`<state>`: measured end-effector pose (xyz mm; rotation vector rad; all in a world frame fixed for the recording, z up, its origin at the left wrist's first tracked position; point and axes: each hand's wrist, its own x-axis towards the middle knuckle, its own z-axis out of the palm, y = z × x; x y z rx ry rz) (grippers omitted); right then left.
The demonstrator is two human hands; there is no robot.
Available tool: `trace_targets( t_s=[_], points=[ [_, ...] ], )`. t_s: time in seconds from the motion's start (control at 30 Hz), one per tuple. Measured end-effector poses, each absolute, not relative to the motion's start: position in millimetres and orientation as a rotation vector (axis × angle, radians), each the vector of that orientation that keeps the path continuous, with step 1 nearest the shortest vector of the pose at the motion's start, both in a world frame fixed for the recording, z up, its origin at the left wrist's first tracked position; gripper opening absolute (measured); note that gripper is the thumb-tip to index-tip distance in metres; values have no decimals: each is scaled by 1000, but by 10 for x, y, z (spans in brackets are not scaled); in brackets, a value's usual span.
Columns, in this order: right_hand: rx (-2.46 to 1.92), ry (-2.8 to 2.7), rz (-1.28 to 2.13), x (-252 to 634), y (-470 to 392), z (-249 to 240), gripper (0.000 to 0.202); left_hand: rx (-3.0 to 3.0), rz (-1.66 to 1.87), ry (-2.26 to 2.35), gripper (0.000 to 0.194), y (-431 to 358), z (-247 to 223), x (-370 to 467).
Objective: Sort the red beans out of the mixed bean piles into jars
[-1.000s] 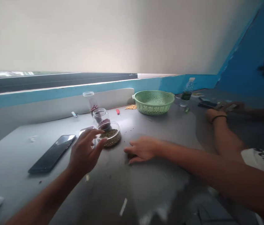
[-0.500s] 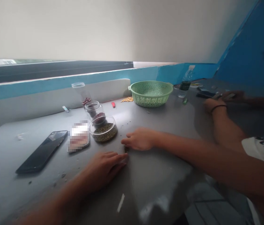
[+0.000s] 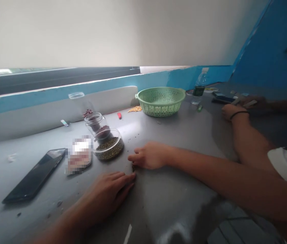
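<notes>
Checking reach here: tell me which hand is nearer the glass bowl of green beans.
Right. The right hand lies flat on the table just right of the glass bowl of green beans; the left hand rests flat further toward the camera, below it.

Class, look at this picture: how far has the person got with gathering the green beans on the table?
Done: the round glass dish holds a layer of green beans, and two jars behind it hold red beans. In hand: the left hand and right hand lie flat on the table, fingertips close around a small dark cluster of beans. Left: that cluster, plus specks scattered near the dish.
</notes>
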<state>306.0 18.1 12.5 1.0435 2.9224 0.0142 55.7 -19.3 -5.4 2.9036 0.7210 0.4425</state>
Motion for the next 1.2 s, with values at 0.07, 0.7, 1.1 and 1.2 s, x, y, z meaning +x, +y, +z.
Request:
trace_targets(
  t_s=[0.07,0.7,1.1,1.2],
  points=[
    [1047,2915,20,3061,172,135,37,2923,490,716,22,-194,-45,531],
    [1263,2889,-115,2928,105,176,48,3001,498,648,22,-225,14,503],
    [1308,2749,69,2756,-37,137,39,2995,903,1069,46,199,289,-38],
    [1322,2737,105,2739,-62,114,38,2968,893,1274,48,263,249,-105]
  ],
)
